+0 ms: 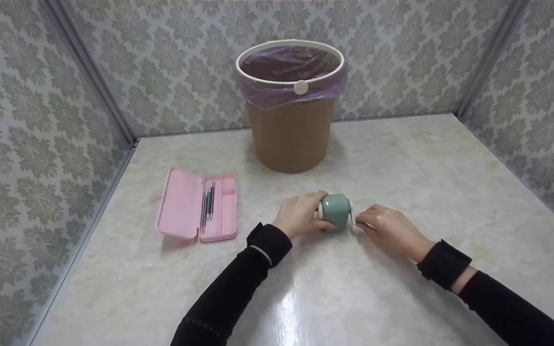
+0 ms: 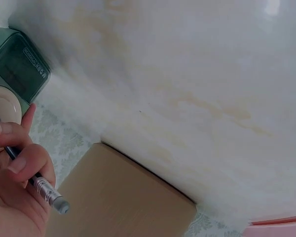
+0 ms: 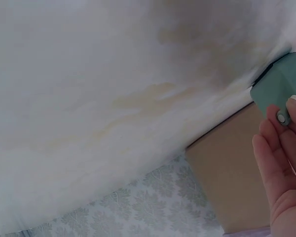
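Observation:
A green crank pencil sharpener with a cream front lies between the two hands, low over the table. My left hand grips its front end, thumb on the near side and fingers on the far side. In the left wrist view, a dark pencil with a silver band and grey eraser end runs under the curled fingers into the hole of the cream front. At the sharpener's other end, my right hand pinches the crank knob. The pencil's tip is hidden inside the sharpener.
An open pink pencil case with several pencils in it lies to the left. Behind the hands stands a brown trash bin with a purple liner. Patterned panels enclose the marbled table at the back and sides.

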Tool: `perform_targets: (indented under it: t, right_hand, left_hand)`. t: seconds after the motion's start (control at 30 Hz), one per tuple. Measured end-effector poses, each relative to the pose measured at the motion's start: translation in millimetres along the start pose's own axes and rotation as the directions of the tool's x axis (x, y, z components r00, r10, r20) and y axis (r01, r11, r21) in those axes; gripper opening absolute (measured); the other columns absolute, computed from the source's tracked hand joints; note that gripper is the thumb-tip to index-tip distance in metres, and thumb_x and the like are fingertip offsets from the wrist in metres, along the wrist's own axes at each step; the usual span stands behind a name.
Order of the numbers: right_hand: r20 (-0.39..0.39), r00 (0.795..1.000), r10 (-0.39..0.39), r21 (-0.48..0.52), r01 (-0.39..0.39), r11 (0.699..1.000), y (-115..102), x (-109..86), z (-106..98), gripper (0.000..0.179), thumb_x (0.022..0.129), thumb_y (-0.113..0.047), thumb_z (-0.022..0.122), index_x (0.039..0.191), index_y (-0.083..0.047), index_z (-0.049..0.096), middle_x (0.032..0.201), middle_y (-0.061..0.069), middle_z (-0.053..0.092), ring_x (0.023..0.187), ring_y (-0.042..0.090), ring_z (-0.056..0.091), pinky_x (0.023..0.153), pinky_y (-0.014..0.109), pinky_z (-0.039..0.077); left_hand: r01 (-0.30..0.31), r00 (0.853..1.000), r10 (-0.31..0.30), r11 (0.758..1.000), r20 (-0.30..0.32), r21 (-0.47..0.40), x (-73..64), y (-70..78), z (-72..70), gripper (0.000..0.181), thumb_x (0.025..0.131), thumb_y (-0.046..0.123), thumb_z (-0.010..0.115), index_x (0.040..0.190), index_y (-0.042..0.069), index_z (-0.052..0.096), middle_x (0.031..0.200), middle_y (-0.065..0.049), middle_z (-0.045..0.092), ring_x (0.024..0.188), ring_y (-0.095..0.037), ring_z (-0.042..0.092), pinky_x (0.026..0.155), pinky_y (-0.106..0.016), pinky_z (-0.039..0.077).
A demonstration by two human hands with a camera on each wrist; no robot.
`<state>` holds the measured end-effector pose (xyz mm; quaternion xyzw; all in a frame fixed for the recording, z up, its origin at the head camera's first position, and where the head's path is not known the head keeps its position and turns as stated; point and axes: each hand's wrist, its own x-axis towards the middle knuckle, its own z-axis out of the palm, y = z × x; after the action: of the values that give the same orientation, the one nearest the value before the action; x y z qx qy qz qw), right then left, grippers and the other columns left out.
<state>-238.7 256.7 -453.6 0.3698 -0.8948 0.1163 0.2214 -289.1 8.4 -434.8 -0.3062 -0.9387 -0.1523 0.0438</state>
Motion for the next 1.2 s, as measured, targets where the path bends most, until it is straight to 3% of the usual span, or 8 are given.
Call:
perform_targets:
  t: [0.53, 0.87, 1.0, 1.2]
  right_hand:
    - [-0.07, 0.993, -0.097, -0.042, 0.095, 0.995, -2, 2.1, -5, 0.017, 0.083, 0.003, 0.077, 0.098, -0.003, 0.075, 0.091, 0.007, 0.076, 0.088, 0.022, 0.07, 0.074, 0.036, 0.061]
    - [-0.108, 0.984, -0.141, -0.062, 0.135, 0.989, 2, -3.0, -6, 0.023, 0.079, 0.006, 0.078, 0.1, -0.003, 0.075, 0.093, 0.006, 0.076, 0.089, 0.023, 0.069, 0.074, 0.036, 0.06]
    - [-0.097, 0.99, -0.099, -0.029, 0.097, 0.995, 0, -3.6, -6, 0.02, 0.08, 0.005, 0.079, 0.098, -0.003, 0.075, 0.091, 0.006, 0.077, 0.086, 0.022, 0.069, 0.073, 0.036, 0.06]
    - [-0.02, 0.996, 0.09, 0.028, -0.089, 0.996, -8, 1.5, -7, 0.013, 0.083, 0.002, 0.079, 0.09, -0.008, 0.074, 0.083, 0.001, 0.075, 0.081, 0.02, 0.068, 0.07, 0.037, 0.058]
  left_hand:
    - [0.02, 1.0, -0.02, 1.0, 0.002, 0.003, -0.1, -4.5, 2.8, 0.07, 0.081, 0.056, 0.081, 0.137, 0.022, 0.057, 0.124, 0.002, 0.074, 0.107, -0.017, 0.072, 0.087, -0.04, 0.06]
    - [0.012, 1.0, -0.012, 1.0, 0.005, -0.001, 2.0, 1.4, 0.2, 0.072, 0.081, 0.053, 0.081, 0.139, 0.02, 0.056, 0.125, 0.0, 0.074, 0.107, -0.018, 0.072, 0.087, -0.039, 0.06]
    - [0.004, 1.0, -0.004, 1.0, 0.011, 0.011, 2.1, 1.8, 0.9, 0.072, 0.082, 0.054, 0.081, 0.14, 0.02, 0.056, 0.125, 0.0, 0.074, 0.107, -0.018, 0.072, 0.086, -0.039, 0.06]
    - [-0.011, 1.0, 0.01, 1.0, 0.008, 0.023, 3.6, -0.2, 2.6, 0.07, 0.083, 0.053, 0.081, 0.139, 0.02, 0.055, 0.123, -0.001, 0.074, 0.105, -0.019, 0.073, 0.086, -0.039, 0.06]
